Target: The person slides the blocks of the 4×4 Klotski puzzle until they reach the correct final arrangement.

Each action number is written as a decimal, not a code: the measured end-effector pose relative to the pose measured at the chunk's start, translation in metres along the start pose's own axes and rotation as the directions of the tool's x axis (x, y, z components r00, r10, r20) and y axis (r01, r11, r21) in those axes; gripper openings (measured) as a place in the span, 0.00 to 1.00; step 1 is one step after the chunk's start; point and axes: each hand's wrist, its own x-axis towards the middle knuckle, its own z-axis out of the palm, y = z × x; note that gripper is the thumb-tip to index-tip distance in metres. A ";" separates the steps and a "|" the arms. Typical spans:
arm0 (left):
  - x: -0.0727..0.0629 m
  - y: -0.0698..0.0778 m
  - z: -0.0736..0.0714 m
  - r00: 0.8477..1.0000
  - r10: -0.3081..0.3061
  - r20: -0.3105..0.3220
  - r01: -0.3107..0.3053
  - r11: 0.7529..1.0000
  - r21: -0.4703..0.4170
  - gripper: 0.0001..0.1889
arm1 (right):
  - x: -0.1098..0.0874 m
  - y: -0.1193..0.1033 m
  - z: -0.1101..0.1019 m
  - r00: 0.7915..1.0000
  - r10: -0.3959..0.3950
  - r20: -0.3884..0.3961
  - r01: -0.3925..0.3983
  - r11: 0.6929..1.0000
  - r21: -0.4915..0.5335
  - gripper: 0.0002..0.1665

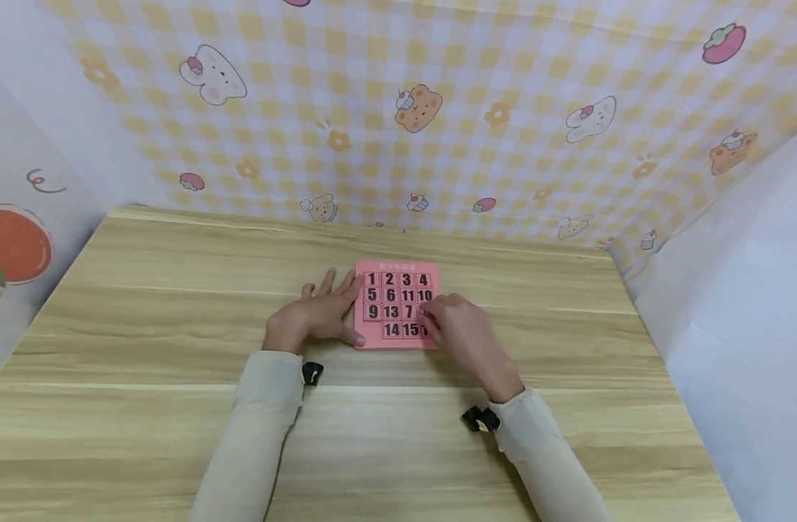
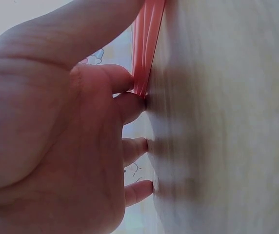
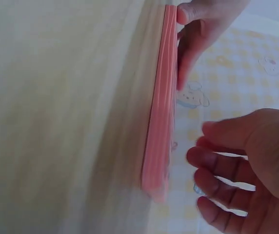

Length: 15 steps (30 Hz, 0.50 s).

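Note:
A pink sliding number puzzle (image 1: 398, 344) lies flat on the table, its tiles printed with black numbers. The lower left slot, beneath tile 9 (image 1: 373, 312), has no tile. My left hand (image 1: 316, 315) steadies the puzzle's left side: the thumb touches the lower left corner, and the spread fingers lie along the upper left edge and table. Over the right side is my right hand (image 1: 466, 337), thumb and forefinger close together, covering part of the right column. In the right wrist view, the right fingers (image 3: 220, 161) are loosely bent, slightly above the puzzle, holding nothing.
The wood-grain table (image 1: 176, 319) extends around the puzzle. Behind it hangs a yellow checked cloth (image 1: 372, 159) with cartoon prints. White panels stand at both sides. Each wrist carries a small black device (image 1: 312, 373).

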 end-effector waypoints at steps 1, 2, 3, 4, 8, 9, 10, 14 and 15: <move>0.000 0.000 -0.001 1.000 0.001 -0.002 -0.001 1.000 0.002 0.60 | 0.004 -0.003 0.000 0.999 -0.006 0.033 0.006 1.000 0.007 0.06; -0.001 0.000 -0.001 1.000 -0.001 -0.004 0.001 1.000 0.006 0.60 | 0.009 -0.005 0.000 0.998 -0.018 0.067 0.017 1.000 0.013 0.07; -0.001 -0.001 -0.002 1.000 -0.001 -0.007 0.001 1.000 0.009 0.60 | 0.014 -0.008 0.001 0.994 -0.031 0.101 0.029 0.999 0.022 0.08; -0.002 -0.001 -0.002 1.000 -0.005 -0.008 0.005 1.000 0.009 0.60 | 0.019 -0.010 0.001 0.990 -0.041 0.137 0.038 0.999 0.028 0.09; -0.003 0.001 -0.001 1.000 0.002 -0.003 -0.002 1.000 0.004 0.59 | 0.037 -0.018 0.004 0.966 -0.050 0.253 0.045 0.999 0.027 0.15; -0.002 0.002 -0.001 1.000 0.005 0.000 -0.005 1.000 0.004 0.59 | 0.039 -0.019 0.004 0.961 -0.042 0.275 0.040 0.999 0.013 0.16; -0.003 0.002 0.000 1.000 0.006 0.001 -0.006 1.000 0.004 0.59 | 0.042 -0.020 0.005 0.955 -0.036 0.295 0.038 0.999 -0.001 0.17; -0.002 0.001 0.002 1.000 0.005 -0.014 -0.005 1.000 0.027 0.59 | 0.050 -0.023 0.007 0.936 -0.020 0.350 0.035 0.999 -0.037 0.20; -0.002 0.000 0.002 1.000 0.002 -0.019 -0.001 1.000 0.031 0.60 | 0.052 -0.023 0.006 0.932 -0.017 0.362 0.031 0.999 -0.033 0.20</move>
